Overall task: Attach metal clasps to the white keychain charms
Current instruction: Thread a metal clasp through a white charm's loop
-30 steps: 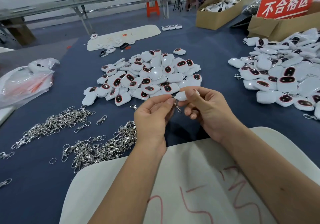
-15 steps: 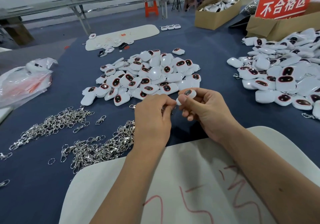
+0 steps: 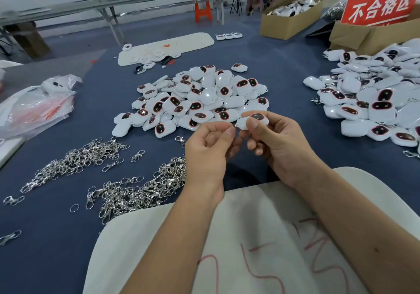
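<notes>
Head view shows the right hand (image 3: 281, 143) holding a white charm (image 3: 252, 121) up over the table, long side pointing left, where the left hand (image 3: 209, 150) pinches a small metal clasp (image 3: 234, 124) right at its end.

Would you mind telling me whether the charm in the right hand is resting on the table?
No, the right hand holds the charm up in the air above the blue table, near the left hand.

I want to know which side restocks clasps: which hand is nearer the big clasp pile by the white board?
Left. The left hand hovers right beside the clasp pile; the right hand is farther right, beyond it.
</notes>
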